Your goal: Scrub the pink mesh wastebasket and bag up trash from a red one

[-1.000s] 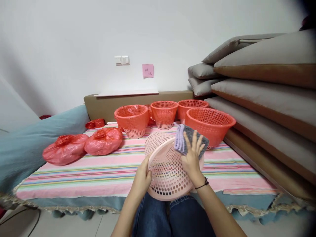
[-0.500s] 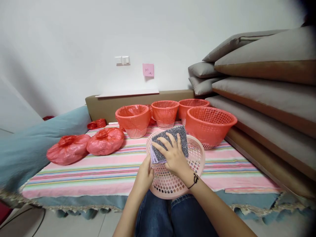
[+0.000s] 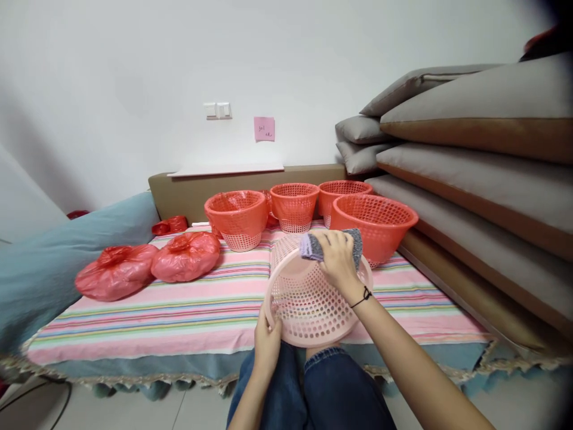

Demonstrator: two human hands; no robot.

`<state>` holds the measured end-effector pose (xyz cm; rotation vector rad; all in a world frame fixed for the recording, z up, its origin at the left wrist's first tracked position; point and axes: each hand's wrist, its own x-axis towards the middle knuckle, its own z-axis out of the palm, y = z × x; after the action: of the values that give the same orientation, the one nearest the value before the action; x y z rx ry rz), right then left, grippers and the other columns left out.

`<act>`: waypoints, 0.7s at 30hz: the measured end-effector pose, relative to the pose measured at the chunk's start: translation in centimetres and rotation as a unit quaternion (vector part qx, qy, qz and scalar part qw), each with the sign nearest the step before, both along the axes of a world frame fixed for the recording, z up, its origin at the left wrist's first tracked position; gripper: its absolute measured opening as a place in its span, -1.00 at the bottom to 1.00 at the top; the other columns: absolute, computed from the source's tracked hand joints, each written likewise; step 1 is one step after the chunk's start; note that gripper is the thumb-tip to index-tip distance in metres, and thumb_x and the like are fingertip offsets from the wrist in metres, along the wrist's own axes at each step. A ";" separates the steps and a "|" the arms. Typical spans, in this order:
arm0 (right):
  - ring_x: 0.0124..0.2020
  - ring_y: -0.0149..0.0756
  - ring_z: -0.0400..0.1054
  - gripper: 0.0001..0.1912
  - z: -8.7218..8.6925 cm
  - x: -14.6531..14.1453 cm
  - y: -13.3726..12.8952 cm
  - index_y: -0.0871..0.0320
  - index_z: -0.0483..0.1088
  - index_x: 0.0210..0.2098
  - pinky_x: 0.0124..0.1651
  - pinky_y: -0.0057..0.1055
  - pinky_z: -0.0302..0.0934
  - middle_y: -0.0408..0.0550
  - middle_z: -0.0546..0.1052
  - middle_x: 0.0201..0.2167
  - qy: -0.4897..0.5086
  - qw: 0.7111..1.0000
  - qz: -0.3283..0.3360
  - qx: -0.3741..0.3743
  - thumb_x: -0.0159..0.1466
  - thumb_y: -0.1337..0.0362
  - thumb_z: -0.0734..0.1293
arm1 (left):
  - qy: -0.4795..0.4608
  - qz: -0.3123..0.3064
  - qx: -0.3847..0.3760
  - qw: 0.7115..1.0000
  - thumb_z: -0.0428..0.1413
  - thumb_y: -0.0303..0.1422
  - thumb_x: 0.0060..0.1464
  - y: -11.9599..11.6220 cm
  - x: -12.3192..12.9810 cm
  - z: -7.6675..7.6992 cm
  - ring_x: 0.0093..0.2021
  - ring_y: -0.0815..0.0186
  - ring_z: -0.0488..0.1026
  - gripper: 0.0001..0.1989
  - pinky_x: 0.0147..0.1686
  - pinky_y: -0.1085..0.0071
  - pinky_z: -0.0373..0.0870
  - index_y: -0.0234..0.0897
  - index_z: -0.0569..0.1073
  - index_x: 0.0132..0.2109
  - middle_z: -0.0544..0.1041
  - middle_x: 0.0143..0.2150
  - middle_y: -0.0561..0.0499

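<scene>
The cloth [image 3: 357,243] has shifted to the upper rim of the pink basket [image 3: 308,301], right hand [image 3: 338,258] gripping it; left hand [image 3: 267,347] grasps the basket, wiping apparently underway.

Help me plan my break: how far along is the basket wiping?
Four red baskets stand behind, possibly done; I can't judge cleanliness. In hand: the left hand steadies the pink basket while the right hand holds a gray cloth at its rim. Finishing that basket seems left.

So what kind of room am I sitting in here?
Probably a living room: a stack of grey and brown cushions, a pink striped cloth over what looks like a sofa seat, and a padded light-blue armrest.
</scene>
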<state>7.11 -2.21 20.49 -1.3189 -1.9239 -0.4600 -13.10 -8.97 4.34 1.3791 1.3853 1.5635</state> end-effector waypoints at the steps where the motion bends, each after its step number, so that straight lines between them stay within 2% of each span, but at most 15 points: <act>1: -0.01 -0.03 0.22 -0.49 -0.1 0.7 0.0 0.13 0.33 0.16 0.08 -0.09 0.00 0.10 0.47 -0.04 0.021 0.999 -0.025 0.006 0.22 0.42 0.17 | 0.002 0.005 0.003 1.000 0.07 -0.33 0.10 -0.1 0.0 0.4 0.27 0.10 0.37 -0.46 0.27 0.08 0.26 -0.27 0.31 0.25 0.42 0.26 -0.23; 7: -0.09 0.04 0.26 -0.46 -0.6 3.3 -1.8 0.22 0.29 0.16 -0.05 -0.12 0.08 0.15 0.47 -0.13 0.144 0.976 -0.162 -0.011 0.18 0.40 0.16 | 0.017 0.042 0.049 0.998 0.08 -0.29 0.16 -1.7 -0.2 3.6 0.33 0.11 0.27 -0.45 0.33 0.15 0.16 -0.22 0.27 0.29 0.35 0.32 -0.18; 12: -0.06 0.09 0.32 -0.44 -3.3 3.7 -2.6 0.25 0.23 0.21 -0.06 -0.08 0.16 0.21 0.47 -0.09 0.239 0.950 -0.195 -0.046 0.22 0.33 0.14 | 0.031 0.065 0.059 0.996 0.04 -0.31 0.17 -3.0 -0.7 3.8 0.33 0.09 0.28 -0.46 0.32 0.13 0.17 -0.22 0.26 0.29 0.36 0.31 -0.18; 16: 0.10 0.07 0.28 -0.37 -4.9 3.3 -2.2 0.16 0.14 0.30 0.10 -0.01 0.18 0.18 0.41 0.11 0.254 0.959 -0.124 -0.034 0.23 0.34 0.13 | 0.070 0.053 0.071 0.994 0.00 -0.36 0.12 -2.7 -1.7 4.4 0.23 0.07 0.39 -0.48 0.25 0.08 0.27 -0.29 0.30 0.24 0.47 0.19 -0.20; 18: 0.21 0.03 0.20 -0.31 -4.4 2.6 -2.2 0.08 0.08 0.35 0.21 0.05 0.10 0.11 0.33 0.24 0.218 0.973 -0.066 -0.023 0.21 0.39 0.13 | 0.112 0.018 0.082 0.990 -0.02 -0.40 0.10 -2.3 -2.0 5.4 0.18 0.06 0.44 -0.49 0.21 0.06 0.31 -0.30 0.34 0.21 0.52 0.13 -0.18; 21: 0.36 0.07 -0.02 -0.21 -2.6 0.6 -2.9 -0.03 0.06 0.37 0.33 0.24 -0.14 -0.05 0.18 0.38 0.106 0.994 0.016 -0.018 0.16 0.45 0.16 | 0.174 -0.043 0.100 0.979 -0.05 -0.46 0.06 -1.7 -1.6 7.0 0.21 0.06 0.42 -0.45 0.23 0.05 0.29 -0.30 0.35 0.23 0.52 0.14 -0.17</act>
<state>7.70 -5.11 17.88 -1.3027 -1.7825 -0.2583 -14.75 -10.63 11.38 1.8813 1.3704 1.4863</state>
